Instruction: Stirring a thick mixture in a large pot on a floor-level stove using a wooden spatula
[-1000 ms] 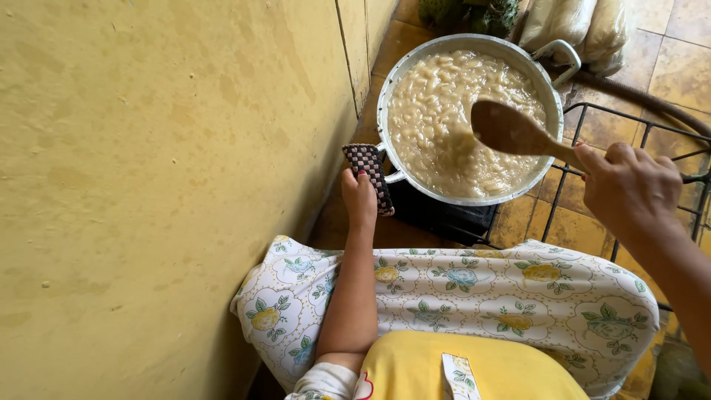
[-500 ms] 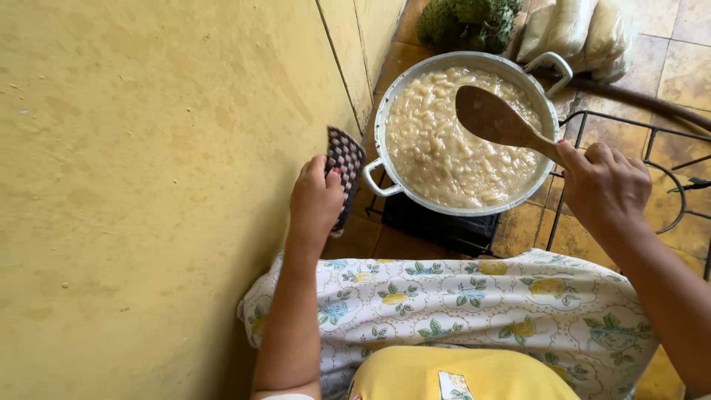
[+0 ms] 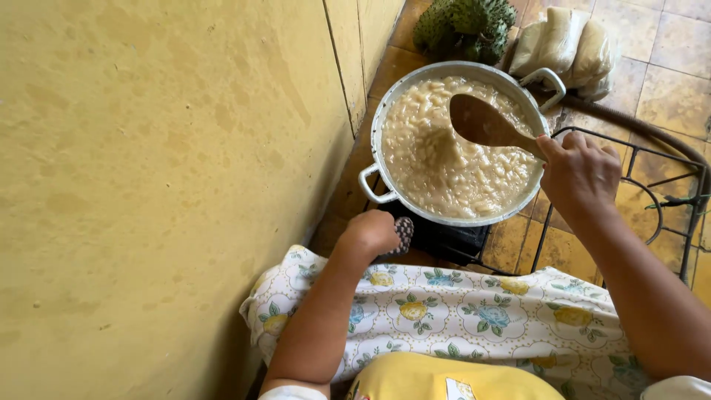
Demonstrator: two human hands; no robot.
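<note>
Seen from above, looking down past a person's own chest, a round silver metal pot with two loop handles sits on a dark burner low on a floor of worn yellow-brown tiles. The pot is nearly full of a pale, creamy, lumpy mixture. The right hand is curled in a closed grip around the handle of a brown wooden spoon, just outside the pot's right rim; the spoon's wide oval bowl is raised above the mixture, near the middle of the pot, tilted with its face showing. The left hand hangs just below the pot's near handle, its fingers folded shut around a small dark patterned cloth, part of which pokes out on the right side of the fist; the hand does not touch the pot. A white cloth printed with yellow and blue flowers lies across the person's lap, with a yellow garment below it. A plain yellow wall fills the left side. Beyond the pot lie a spiky green fruit and a pale bundled sack. A black wire rack stands to the right of the pot, under the right hand.
</note>
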